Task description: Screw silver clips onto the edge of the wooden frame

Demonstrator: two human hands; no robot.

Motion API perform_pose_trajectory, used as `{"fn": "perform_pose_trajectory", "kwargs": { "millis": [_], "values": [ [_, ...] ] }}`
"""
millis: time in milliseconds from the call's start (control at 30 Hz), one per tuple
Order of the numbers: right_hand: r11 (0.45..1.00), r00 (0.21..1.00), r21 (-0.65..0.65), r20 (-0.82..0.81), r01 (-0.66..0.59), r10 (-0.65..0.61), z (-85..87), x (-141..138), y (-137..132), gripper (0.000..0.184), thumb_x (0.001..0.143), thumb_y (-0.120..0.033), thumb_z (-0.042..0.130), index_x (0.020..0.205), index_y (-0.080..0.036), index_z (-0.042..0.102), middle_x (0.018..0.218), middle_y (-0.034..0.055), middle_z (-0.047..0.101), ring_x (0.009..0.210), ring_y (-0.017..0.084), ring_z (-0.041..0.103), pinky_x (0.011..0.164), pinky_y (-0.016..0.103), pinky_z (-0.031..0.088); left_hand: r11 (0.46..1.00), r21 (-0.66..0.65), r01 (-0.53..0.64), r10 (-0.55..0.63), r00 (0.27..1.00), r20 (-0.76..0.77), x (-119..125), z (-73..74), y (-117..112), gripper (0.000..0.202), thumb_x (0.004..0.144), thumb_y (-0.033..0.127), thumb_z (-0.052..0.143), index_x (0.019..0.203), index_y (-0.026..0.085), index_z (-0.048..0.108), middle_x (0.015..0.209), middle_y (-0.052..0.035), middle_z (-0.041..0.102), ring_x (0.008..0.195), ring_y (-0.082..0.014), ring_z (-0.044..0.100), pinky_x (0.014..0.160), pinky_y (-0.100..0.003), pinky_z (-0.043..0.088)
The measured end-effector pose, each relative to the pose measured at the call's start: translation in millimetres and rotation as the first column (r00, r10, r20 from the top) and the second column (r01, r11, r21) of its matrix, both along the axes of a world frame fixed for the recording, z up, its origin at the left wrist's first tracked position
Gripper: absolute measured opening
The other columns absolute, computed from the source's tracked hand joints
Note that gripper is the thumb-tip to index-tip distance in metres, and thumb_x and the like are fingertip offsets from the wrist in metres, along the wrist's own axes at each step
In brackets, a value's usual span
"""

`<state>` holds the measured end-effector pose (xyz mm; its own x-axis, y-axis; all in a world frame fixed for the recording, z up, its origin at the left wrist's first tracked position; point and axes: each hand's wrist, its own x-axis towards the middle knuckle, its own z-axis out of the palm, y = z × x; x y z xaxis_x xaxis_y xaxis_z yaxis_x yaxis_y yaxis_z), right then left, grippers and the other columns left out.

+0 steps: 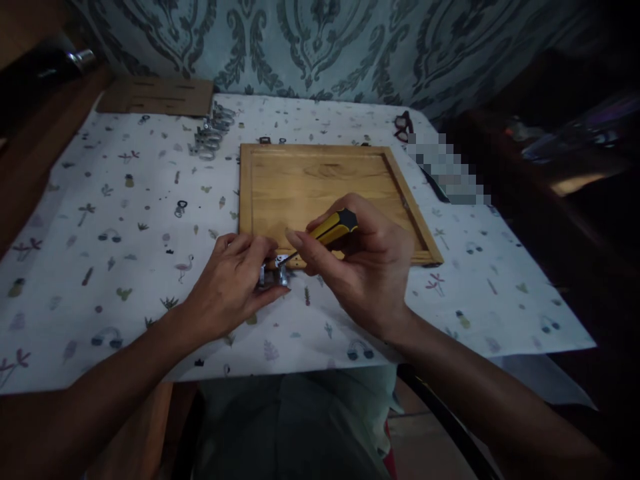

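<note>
A framed wooden panel [305, 187] lies flat on the table in front of me. At its near edge, left of the middle, sits a small shiny metal fitting [283, 275] that looks like a latch or hinge. My left hand [235, 280] pinches this fitting against the wood, fingers over the frame and thumb below the edge. A screwdriver [330, 228] with a yellow and black handle is gripped in my right hand [367, 263]. Its shaft slants down to the left, and the tip meets the fitting. Whether a screw sits under the tip is too small to tell.
Several similar metal fittings [210, 137] lie at the back left beside a flat cardboard piece [155, 97]. Dark-framed glasses [403, 127] and a partly blurred phone-like object [437, 183] are at the right. A patterned white cloth [125, 267] covers the table.
</note>
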<state>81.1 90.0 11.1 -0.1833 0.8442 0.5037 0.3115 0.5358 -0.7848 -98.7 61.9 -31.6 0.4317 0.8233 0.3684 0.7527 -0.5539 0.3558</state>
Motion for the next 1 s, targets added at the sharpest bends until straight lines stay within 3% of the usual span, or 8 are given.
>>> {"fn": "perform_pose_trajectory", "kwargs": {
  "millis": [133,267,367,500,667,867,1000],
  "values": [
    [0.988,0.991,-0.072,-0.012,-0.135,0.134,6.9,8,4,0.022,0.079,-0.038,0.078,0.083,-0.022,0.063,0.07,-0.0027,0.061,0.058,0.012,0.058,0.046,0.025,0.045,1.0,0.005,0.002,-0.002,1.0,0.011,0,0.6,-1,0.043,0.081,0.042,0.072,0.108,0.017,0.05,0.098,-0.0064,0.066,0.094,-0.0265,0.061,0.083,-0.042,0.046],
    [0.923,0.929,-0.122,0.028,-0.364,0.37,14.0,22,12,0.016,0.085,-0.032,0.072,0.094,-0.019,0.069,0.09,0.0015,0.068,0.073,0.012,0.065,0.058,0.023,0.052,1.0,-0.008,0.009,-0.009,1.0,-0.014,0,2.5,-2,0.045,0.081,0.038,0.074,0.11,0.016,0.048,0.103,-0.0074,0.067,0.097,-0.0266,0.061,0.085,-0.042,0.045],
    [0.89,0.892,-0.136,0.069,-0.434,0.446,15.3,29,17,0.013,0.086,-0.03,0.071,0.092,-0.018,0.071,0.093,0.0027,0.069,0.075,0.012,0.065,0.061,0.023,0.054,1.0,-0.027,0.01,-0.01,1.0,-0.013,0,3.5,-2,0.046,0.081,0.036,0.074,0.112,0.016,0.048,0.108,-0.0078,0.067,0.102,-0.0268,0.061,0.088,-0.042,0.044],
    [0.915,0.912,-0.088,0.09,-0.394,0.401,10.2,30,18,0.015,0.085,-0.035,0.072,0.088,-0.02,0.072,0.084,0.0013,0.067,0.069,0.012,0.064,0.058,0.023,0.052,0.999,-0.044,0.012,-0.013,1.0,-0.009,0,3.6,-2,0.045,0.082,0.035,0.073,0.115,0.015,0.049,0.109,-0.0084,0.066,0.103,-0.0269,0.061,0.091,-0.043,0.043],
    [0.98,0.972,0.078,0.164,-0.183,0.168,1.7,22,14,0.021,0.08,-0.039,0.077,0.079,-0.021,0.067,0.07,-0.0008,0.062,0.06,0.013,0.058,0.053,0.027,0.045,1.0,-0.006,0.001,-0.001,1.0,-0.026,0,2.4,-2,0.046,0.082,0.04,0.072,0.112,0.016,0.048,0.102,-0.0087,0.066,0.097,-0.0269,0.06,0.086,-0.042,0.045],
    [0.968,0.964,0.18,0.233,-0.173,0.129,4.1,19,7,0.019,0.081,-0.036,0.076,0.076,-0.022,0.064,0.07,0.0001,0.063,0.064,0.016,0.059,0.054,0.031,0.043,1.0,0.015,0.001,-0.001,0.999,-0.039,-1,1.6,-2,0.047,0.082,0.041,0.072,0.113,0.018,0.044,0.101,-0.0074,0.065,0.096,-0.0259,0.061,0.085,-0.041,0.046],
    [0.973,0.993,0.217,0.099,-0.081,0.06,2.5,21,3,0.013,0.08,-0.03,0.078,0.086,-0.026,0.067,0.079,0.0003,0.066,0.065,0.016,0.06,0.058,0.033,0.049,1.0,0.008,0.004,-0.004,1.0,-0.028,-1,2.7,-2,0.047,0.083,0.042,0.071,0.113,0.018,0.046,0.103,-0.0071,0.066,0.097,-0.0254,0.06,0.085,-0.04,0.046]
  ]
}}
